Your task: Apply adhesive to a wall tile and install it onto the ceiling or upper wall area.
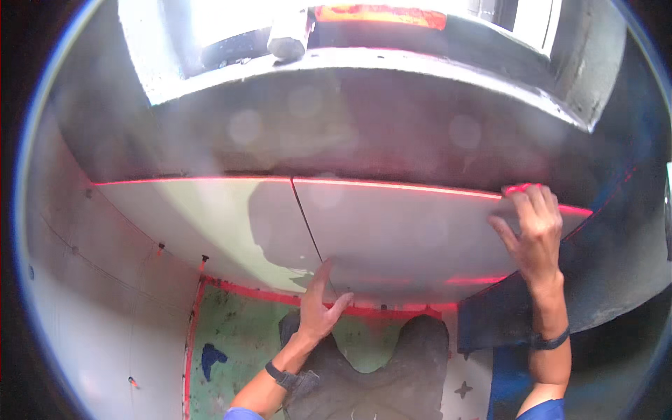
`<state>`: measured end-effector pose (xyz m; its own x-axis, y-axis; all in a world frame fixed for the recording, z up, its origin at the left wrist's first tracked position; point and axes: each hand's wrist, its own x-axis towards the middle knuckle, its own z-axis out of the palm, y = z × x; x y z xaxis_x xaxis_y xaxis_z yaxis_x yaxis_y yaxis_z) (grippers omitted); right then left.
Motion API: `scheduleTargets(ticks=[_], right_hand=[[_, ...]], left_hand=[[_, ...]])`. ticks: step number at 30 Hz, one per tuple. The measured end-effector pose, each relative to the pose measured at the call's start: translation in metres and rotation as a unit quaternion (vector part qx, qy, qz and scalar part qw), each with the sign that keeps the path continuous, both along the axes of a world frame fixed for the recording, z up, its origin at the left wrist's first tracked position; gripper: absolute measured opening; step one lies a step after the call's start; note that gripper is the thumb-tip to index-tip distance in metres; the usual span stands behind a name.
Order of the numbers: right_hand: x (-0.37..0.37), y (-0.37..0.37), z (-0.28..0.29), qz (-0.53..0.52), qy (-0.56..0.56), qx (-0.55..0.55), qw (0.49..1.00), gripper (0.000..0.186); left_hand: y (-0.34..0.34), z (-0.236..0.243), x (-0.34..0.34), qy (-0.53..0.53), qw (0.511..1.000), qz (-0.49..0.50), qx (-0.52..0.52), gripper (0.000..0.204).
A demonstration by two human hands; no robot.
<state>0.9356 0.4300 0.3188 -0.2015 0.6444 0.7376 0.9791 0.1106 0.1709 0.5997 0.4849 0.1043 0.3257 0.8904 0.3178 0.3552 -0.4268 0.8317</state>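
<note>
In front of me, two large white wall tiles stand side by side: a left tile (210,210) and a right tile (406,231), split by a thin dark joint. My right hand (535,227) hooks its fingers over the top edge of the right tile near its right end, thumb against the face. Low on the joint is my left hand (320,308), fingers stretched out and thumb apart; its fingertips appear to touch the tile faces. A bright red line runs along the tiles' top edges.
Above the tiles is a bare grey wall (294,133) under a bright window sill (378,59). A pale tiled wall (98,280) with small clips (204,259) stands left. Blue-edged grey sheeting (616,266) lies right. My knees (364,385) are over a green floor (238,329) with red borders.
</note>
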Motion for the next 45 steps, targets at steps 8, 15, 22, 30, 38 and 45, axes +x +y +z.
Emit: scheduleTargets(ticks=[8,15,22,30,38,45], right_hand=[[0.016,0.019,0.013,-0.012,0.045,-0.089,0.995,0.028],[0.018,0.016,0.024,0.011,0.102,-0.148,0.984,0.03],[0.017,0.011,0.026,0.021,0.119,-0.177,0.977,0.028],[0.018,-0.001,0.028,0.064,0.147,-0.186,0.969,0.027],[0.001,-0.038,0.033,-0.047,0.276,-0.084,0.956,0.037],[0.048,-0.065,0.024,-0.103,0.917,-0.068,0.379,0.068]], left_hand=[[-0.001,0.155,0.037,-0.46,0.79,0.057,-0.402,0.097],[0.022,0.208,0.032,-0.479,0.741,0.1,-0.459,0.114],[0.03,0.218,0.039,-0.491,0.701,0.077,-0.511,0.118],[0.025,0.214,0.036,-0.531,0.67,0.027,-0.518,0.099],[0.032,0.218,0.034,-0.613,0.59,0.062,-0.522,0.065],[0.031,0.219,0.034,-0.588,0.585,0.036,-0.558,0.061]])
